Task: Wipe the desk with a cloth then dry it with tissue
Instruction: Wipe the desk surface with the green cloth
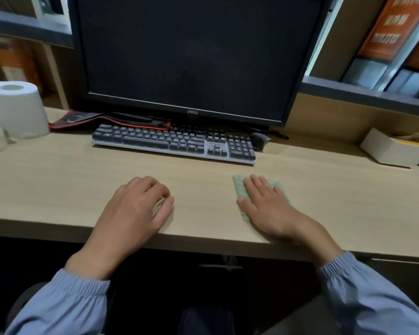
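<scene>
The right hand [266, 206] is lying flat on top of a green cloth [239, 188]. The cloth is lying on the light wooden desk [58, 184], near the front edge and a little to the right of the middle. The fingers are lying straight and spread out, pressing down on the cloth, so the grip is wide and is not closing round anything. Bits of the cloth are peeking out at the left side and past the fingertips.

The left hand [136, 209] is resting on the desk too, well apart from the cloth. Its fingers are curling in loosely, and its grip is holding nothing.

A white roll of tissue [20, 110] is standing upright at the far left of the desk, well apart from both hands. A dark keyboard [174, 143] is sitting behind the hands, in front of a big black screen [186, 52]. A mouse [259, 140] is sitting just beside the right end of the keyboard. A black mat [82, 120] with a red edge is poking out at the left of the keyboard. A white box [387, 151] is sitting at the far right of the desk. Blue sleeves [65, 303] are covering both arms.
</scene>
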Demonstrator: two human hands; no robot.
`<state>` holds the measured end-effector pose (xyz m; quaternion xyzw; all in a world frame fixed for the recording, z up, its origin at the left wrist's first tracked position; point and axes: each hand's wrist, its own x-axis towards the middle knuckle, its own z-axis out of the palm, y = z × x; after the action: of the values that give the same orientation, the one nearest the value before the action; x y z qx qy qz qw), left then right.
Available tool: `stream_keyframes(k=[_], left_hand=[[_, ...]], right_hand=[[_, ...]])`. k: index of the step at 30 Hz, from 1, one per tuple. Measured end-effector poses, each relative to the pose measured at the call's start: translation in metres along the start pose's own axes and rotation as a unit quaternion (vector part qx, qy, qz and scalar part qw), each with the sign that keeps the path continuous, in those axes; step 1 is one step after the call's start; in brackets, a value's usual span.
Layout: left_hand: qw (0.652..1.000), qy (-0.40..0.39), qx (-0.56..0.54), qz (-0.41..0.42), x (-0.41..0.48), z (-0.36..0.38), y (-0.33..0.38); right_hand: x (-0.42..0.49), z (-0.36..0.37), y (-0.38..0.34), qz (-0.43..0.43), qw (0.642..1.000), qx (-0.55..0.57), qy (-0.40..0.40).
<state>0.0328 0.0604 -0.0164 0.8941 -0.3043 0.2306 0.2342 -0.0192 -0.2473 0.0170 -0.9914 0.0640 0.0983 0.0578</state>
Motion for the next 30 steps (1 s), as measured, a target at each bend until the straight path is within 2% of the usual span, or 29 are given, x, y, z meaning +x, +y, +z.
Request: stream_keyframes(k=[5,9,16,23,26,30], left_hand=[[1.0,0.01,0.01,-0.019,-0.003,-0.009,-0.022],[0.999,0.014,0.007,-0.031,-0.002,-0.008,-0.032],[0.998,0.0,0.004,-0.066,-0.004,-0.007,-0.031],[0.997,-0.01,-0.008,-0.071,-0.007,-0.01,-0.03],[0.998,0.004,-0.01,-0.066,-0.009,-0.009,-0.03],[0.998,0.046,-0.01,-0.036,-0.01,-0.007,-0.03]], right_hand=[[-0.028,0.01,-0.017,-0.006,1.0,-0.01,-0.013],[-0.004,0.0,-0.022,0.001,0.999,-0.009,-0.035],[0.053,-0.008,-0.047,0.023,1.0,0.007,0.009],[0.01,0.001,-0.048,-0.009,1.0,0.016,0.0],[-0.009,0.006,-0.043,-0.026,0.999,0.018,0.008],[-0.002,0.003,-0.05,-0.003,1.0,-0.011,-0.021]])
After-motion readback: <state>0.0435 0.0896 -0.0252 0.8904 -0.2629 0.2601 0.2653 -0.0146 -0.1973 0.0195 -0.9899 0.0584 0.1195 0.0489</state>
